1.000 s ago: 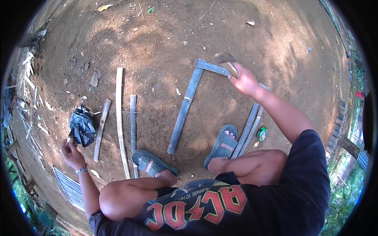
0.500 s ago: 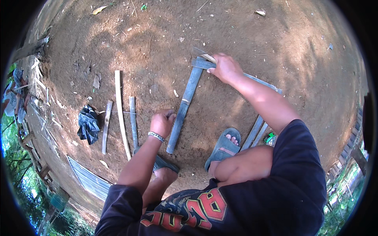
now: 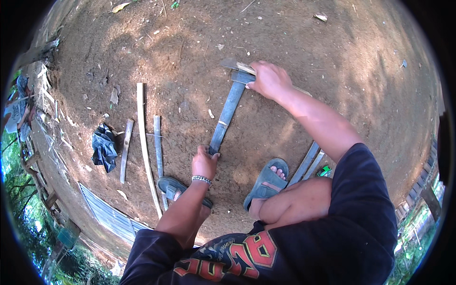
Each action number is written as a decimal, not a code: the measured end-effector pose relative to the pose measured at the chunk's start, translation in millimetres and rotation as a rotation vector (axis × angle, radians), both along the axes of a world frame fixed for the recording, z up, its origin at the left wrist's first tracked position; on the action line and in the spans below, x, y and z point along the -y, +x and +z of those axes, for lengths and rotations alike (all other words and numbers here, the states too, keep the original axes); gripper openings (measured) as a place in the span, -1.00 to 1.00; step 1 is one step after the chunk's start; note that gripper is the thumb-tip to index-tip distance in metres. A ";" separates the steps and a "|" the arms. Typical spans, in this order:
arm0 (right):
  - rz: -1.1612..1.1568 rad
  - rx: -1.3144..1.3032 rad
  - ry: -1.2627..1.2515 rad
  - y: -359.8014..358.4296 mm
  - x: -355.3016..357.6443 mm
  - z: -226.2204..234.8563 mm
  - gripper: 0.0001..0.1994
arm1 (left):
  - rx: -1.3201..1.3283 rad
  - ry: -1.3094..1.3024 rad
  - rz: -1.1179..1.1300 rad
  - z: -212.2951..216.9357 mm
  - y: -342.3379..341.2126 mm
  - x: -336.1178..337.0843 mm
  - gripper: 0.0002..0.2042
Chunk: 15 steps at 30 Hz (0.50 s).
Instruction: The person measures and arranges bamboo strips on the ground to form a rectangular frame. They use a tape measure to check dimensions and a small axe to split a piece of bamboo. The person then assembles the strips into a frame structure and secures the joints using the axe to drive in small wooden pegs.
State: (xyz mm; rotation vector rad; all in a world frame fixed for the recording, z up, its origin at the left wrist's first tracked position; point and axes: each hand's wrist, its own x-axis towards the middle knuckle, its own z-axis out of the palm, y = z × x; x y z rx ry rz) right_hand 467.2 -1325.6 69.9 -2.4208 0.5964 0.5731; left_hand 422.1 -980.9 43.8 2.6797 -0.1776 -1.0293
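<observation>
A long grey wooden slat (image 3: 231, 109) lies on the dirt, slanting from far to near in front of me. My left hand (image 3: 204, 163) is closed around its near end. Over its far end crosses a short visible part of a second grey slat (image 3: 241, 77). My right hand (image 3: 270, 80) is closed there, gripping the crossing slat together with a pale stick (image 3: 246, 69). Beyond the stick's left end juts a flat grey piece (image 3: 228, 63); whether the two are joined I cannot tell. My right hand and forearm hide the rest of both pieces.
To the left lie a long pale strip (image 3: 142, 128), shorter slats (image 3: 127, 149) (image 3: 158, 137) and a crumpled black plastic bag (image 3: 104, 148). More slats (image 3: 304, 162) and a small green object (image 3: 325, 171) are by my right knee. A corrugated metal sheet (image 3: 104, 209) is at lower left.
My left hand has moved right and nearer to me, and taken hold of the slat's near end. The pale stick and flat grey piece in my right hand have shifted slightly left.
</observation>
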 end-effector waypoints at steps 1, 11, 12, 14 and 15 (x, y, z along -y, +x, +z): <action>0.027 -0.013 -0.001 4.3 1.2 0.1 -0.56 | 0.002 0.002 0.006 0.7 -0.1 2.0 -0.53; -0.024 -0.183 0.035 20.6 -4.2 4.8 -0.52 | 0.041 -0.008 0.151 0.8 -14.1 13.2 -0.60; -0.025 -0.169 0.032 19.7 -4.6 4.0 -0.53 | 0.051 -0.026 0.174 -2.2 -19.1 11.8 -0.60; -0.027 -0.149 0.030 18.6 -4.5 1.7 -0.56 | 0.068 -0.039 0.203 -5.9 -25.4 11.3 -0.61; -0.027 -0.144 0.032 18.2 -4.4 0.3 -0.57 | 0.075 -0.035 0.208 -7.3 -27.7 11.5 -0.62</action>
